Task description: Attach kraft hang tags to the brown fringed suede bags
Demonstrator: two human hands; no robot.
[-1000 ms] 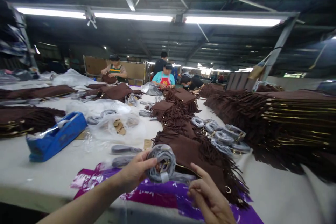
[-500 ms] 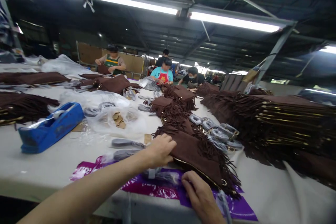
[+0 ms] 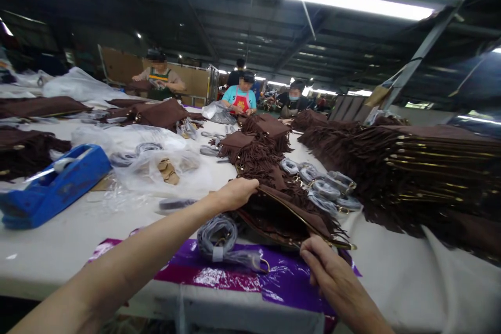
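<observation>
A dark brown fringed bag (image 3: pixel 270 219) gapes open along its gold zip, showing a dark inside. My left hand (image 3: pixel 238 193) is closed on its upper left edge and lifts it. At the bag's lower right edge, near the zip, my right hand (image 3: pixel 326 266) pinches the rim with thumb and fingers. In front of the bag lies a coiled grey strap (image 3: pixel 217 237) in clear wrapping, with a white band and a gold hook. It rests on shiny purple plastic sheeting (image 3: pixel 289 284) at the table's front edge.
A blue tape dispenser (image 3: pixel 58 182) stands at left, near clear plastic bags (image 3: pixel 129 138). Several wrapped straps (image 3: pixel 324 188) lie right of the bag, before a tall stack of brown bags (image 3: pixel 442 167). More brown bags (image 3: pixel 270 128) reach back towards co-workers (image 3: pixel 240 96).
The bag, lying flat and closed before, now has its upper side raised and its mouth open. The wrapped strap shows more fully. My right hand has moved right and up to the rim.
</observation>
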